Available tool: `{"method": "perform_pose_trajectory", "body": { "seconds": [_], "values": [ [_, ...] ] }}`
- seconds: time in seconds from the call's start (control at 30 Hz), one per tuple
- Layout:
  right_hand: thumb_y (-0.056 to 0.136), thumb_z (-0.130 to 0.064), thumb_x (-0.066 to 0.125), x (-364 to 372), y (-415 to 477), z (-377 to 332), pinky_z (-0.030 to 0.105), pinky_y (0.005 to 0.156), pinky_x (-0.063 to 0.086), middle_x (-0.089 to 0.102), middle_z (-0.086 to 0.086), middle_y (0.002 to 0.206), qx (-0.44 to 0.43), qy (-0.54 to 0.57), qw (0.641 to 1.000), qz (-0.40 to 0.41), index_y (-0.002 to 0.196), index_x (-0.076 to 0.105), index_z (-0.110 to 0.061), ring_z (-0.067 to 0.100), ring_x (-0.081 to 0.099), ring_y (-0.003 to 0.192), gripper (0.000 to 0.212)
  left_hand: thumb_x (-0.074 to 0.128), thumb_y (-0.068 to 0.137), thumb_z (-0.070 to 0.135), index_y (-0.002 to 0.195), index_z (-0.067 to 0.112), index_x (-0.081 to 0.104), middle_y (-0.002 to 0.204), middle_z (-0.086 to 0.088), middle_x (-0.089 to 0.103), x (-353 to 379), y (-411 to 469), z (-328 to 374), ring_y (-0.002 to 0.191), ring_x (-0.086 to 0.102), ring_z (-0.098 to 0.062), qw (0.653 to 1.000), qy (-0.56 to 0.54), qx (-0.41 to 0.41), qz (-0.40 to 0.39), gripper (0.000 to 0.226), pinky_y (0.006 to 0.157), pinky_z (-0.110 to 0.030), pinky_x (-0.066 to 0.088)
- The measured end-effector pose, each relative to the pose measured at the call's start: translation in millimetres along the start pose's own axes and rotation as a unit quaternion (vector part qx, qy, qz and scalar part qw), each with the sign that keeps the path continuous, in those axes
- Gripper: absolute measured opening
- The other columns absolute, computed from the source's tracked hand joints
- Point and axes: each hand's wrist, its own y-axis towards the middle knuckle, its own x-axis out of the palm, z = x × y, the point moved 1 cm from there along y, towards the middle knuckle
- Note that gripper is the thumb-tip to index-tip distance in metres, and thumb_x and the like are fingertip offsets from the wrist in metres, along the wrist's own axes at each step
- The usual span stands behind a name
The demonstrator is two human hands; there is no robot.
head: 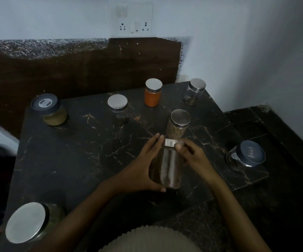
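A clear glass jar (167,168) with dark contents is tilted away from me above the black marble table (77,157). My left hand (143,166) grips the jar's body, thumb under its base and fingers along its left side. My right hand (192,155) holds the jar's silver lid (170,142), thumb on the near edge and fingers curled over the far side. The jar's right side is hidden behind my right hand.
Several other jars stand around: a silver-lidded jar (178,124) just behind my hands, an orange-filled jar (152,92), a jar (118,110) at mid-table, a jar (194,91) at the far right, a dark-lidded jar (50,110) at the left, a dark-lidded jar (247,155) at the right edge, a large jar (30,222) at the near left. A wall socket (131,20) is behind.
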Motion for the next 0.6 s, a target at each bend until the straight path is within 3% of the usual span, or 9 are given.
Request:
{"method": "perform_pose_trajectory", "body": {
  "seconds": [0.1, 0.3, 0.43, 0.47, 0.53, 0.6],
  "values": [
    [0.091, -0.037, 0.045, 1, 4, -7, 0.013, 0.063, 0.047, 0.058, -0.013, 0.097, 0.008, 0.015, 1.0, 0.005, 0.093, 0.055, -0.04, 0.002, 0.058, 0.09, 0.011, 0.084, 0.062, 0.038, 0.13, 0.054, -0.023, 0.141, 0.035, -0.03, -6, 1, 4, 0.137, -0.008, 0.006, 1.0, 0.003, 0.001, -0.015, 0.127, 0.111, -0.024, 0.014],
    [0.09, -0.048, 0.042, 4, 11, -9, 0.036, 0.091, 0.05, 0.065, 0.001, 0.11, 0.053, 0.064, 0.996, 0.039, 0.1, 0.061, -0.034, 0.014, 0.063, 0.1, 0.026, 0.084, 0.061, 0.037, 0.136, 0.05, -0.012, 0.14, 0.038, -0.013, -12, 1, 4, 0.138, 0.009, 0.001, 0.999, -0.036, -0.012, 0.017, 0.123, 0.101, -0.007, 0.019],
    [0.089, -0.051, 0.044, 1, 8, -10, 0.036, 0.094, 0.048, 0.054, -0.003, 0.128, 0.07, 0.073, 0.995, -0.026, 0.108, 0.051, -0.047, 0.012, 0.057, 0.11, 0.021, 0.081, 0.058, 0.044, 0.14, 0.046, -0.008, 0.144, 0.034, -0.012, -18, 0, 4, 0.138, 0.011, -0.001, 1.0, -0.028, -0.004, 0.014, 0.121, 0.109, -0.021, 0.025],
    [0.087, -0.048, 0.052, -3, 6, -11, 0.035, 0.092, 0.048, 0.049, -0.005, 0.133, 0.068, 0.081, 0.993, -0.058, 0.114, 0.047, -0.05, 0.011, 0.054, 0.114, 0.028, 0.08, 0.058, 0.045, 0.141, 0.045, -0.008, 0.145, 0.034, -0.011, -20, 0, 4, 0.138, 0.013, -0.004, 0.999, -0.029, -0.007, 0.014, 0.121, 0.11, -0.026, 0.027],
    [0.07, -0.039, 0.072, -14, 5, -8, 0.036, 0.097, 0.048, 0.036, -0.008, 0.143, 0.053, 0.074, 0.984, -0.154, 0.133, 0.03, -0.052, 0.013, 0.046, 0.125, 0.076, 0.081, 0.058, 0.044, 0.143, 0.042, -0.006, 0.146, 0.032, -0.01, -24, -1, 3, 0.139, 0.015, -0.006, 0.999, -0.036, -0.013, 0.018, 0.122, 0.111, -0.03, 0.029],
    [0.056, -0.024, 0.082, -20, 2, -10, 0.033, 0.103, 0.043, 0.025, -0.009, 0.15, 0.051, 0.042, 0.968, -0.243, 0.137, 0.009, -0.056, 0.013, 0.036, 0.133, 0.114, 0.083, 0.061, 0.037, 0.145, 0.038, -0.005, 0.147, 0.029, -0.009, -25, -2, 1, 0.139, 0.016, -0.006, 0.998, -0.047, -0.019, 0.022, 0.122, 0.11, -0.023, 0.029]
  ]
}}
